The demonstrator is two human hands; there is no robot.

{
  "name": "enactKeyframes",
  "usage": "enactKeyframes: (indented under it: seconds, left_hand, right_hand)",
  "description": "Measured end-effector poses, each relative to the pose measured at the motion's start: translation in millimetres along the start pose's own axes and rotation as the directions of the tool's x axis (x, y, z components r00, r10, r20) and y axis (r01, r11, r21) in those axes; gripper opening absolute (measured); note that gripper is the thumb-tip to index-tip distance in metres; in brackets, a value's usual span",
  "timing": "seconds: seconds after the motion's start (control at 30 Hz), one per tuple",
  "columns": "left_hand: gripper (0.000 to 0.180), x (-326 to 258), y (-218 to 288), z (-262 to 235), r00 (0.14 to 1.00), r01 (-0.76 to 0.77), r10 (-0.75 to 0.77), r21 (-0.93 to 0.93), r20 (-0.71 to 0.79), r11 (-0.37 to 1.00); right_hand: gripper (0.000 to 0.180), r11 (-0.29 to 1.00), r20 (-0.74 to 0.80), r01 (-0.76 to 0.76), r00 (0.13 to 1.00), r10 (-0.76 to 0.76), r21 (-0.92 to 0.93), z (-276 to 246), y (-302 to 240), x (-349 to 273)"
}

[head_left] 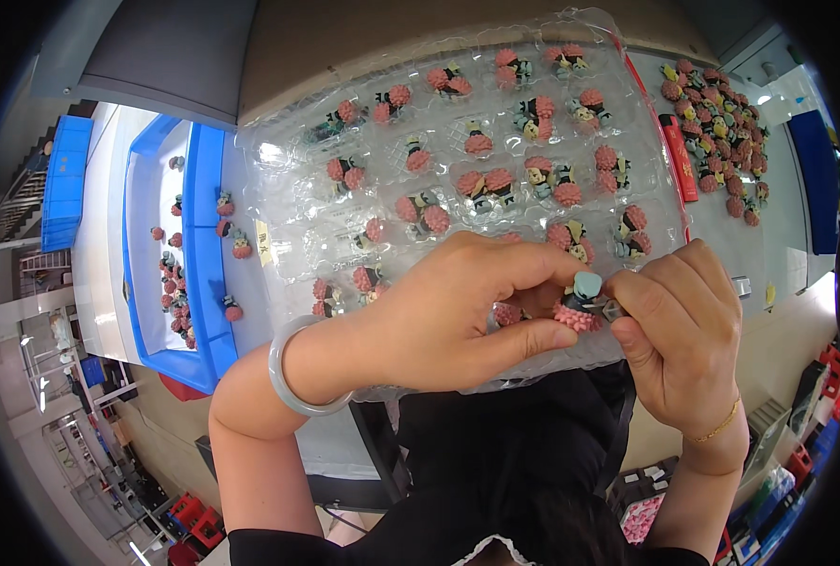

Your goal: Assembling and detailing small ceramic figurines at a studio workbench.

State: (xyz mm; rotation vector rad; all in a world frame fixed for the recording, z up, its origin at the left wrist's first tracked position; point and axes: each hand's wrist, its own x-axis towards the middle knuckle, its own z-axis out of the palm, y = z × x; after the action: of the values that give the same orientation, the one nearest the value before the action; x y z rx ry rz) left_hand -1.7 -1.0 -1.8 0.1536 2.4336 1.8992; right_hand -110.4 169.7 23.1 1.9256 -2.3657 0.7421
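Observation:
My left hand [477, 316] pinches a small figurine [579, 319] between thumb and fingers. The figurine has a pink, knobbly, flower-like part and a pale teal piece on top. Close against it, my right hand [675, 325] is closed in a pinch around a small grey shiny piece [611, 309], whose kind I cannot make out. Both hands are over the near right part of a clear plastic blister tray [297, 212]. Its compartments hold several similar pink and dark figurines [484, 187]; my left hand and forearm hide some of them.
A blue bin [210, 274] with more figurines stands to the left, and a few figurines [233, 308] lie between bin and tray. At the far right is a heap of figurines [722, 127] on the table. A red stick-like box [678, 158] lies along the tray's right edge.

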Motion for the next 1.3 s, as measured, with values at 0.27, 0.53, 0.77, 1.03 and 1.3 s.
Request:
enactKeyframes:
  seconds: [0.27,0.53,0.77,1.03,1.3]
  left_hand:
    - [0.032,-0.9,-0.4,0.7,0.999,-0.019,0.025,0.123,-0.042,0.992]
    - [0.033,-1.3,1.1,4.2,0.998,-0.005,0.009,0.059,-0.067,0.998]
    - [0.031,-2.0,0.1,4.4,0.989,0.139,-0.144,-0.123,-0.037,0.983]
    - [0.032,-1.7,-1.6,4.4,0.997,0.071,-0.072,-0.018,-0.038,0.997]
    - [0.034,-1.6,-2.1,4.9,0.998,0.029,-0.028,0.010,-0.054,1.000]
  right_hand:
    - [0.023,0.998,-0.017,-0.022,1.000,0.021,-0.067,3.3,-3.0,1.3]
    - [0.019,0.999,-0.074,-0.016,0.997,0.012,-0.046,8.6,-0.3,-2.9]
    - [0.024,0.997,-0.120,0.007,0.993,0.002,0.077,6.4,3.1,-3.3]
    - [0.024,1.000,-0.064,-0.002,0.998,0.001,-0.007,6.3,1.4,-2.1]
    - [0.025,1.000,-0.040,-0.020,0.999,0.019,-0.021,6.0,-0.3,-1.0]
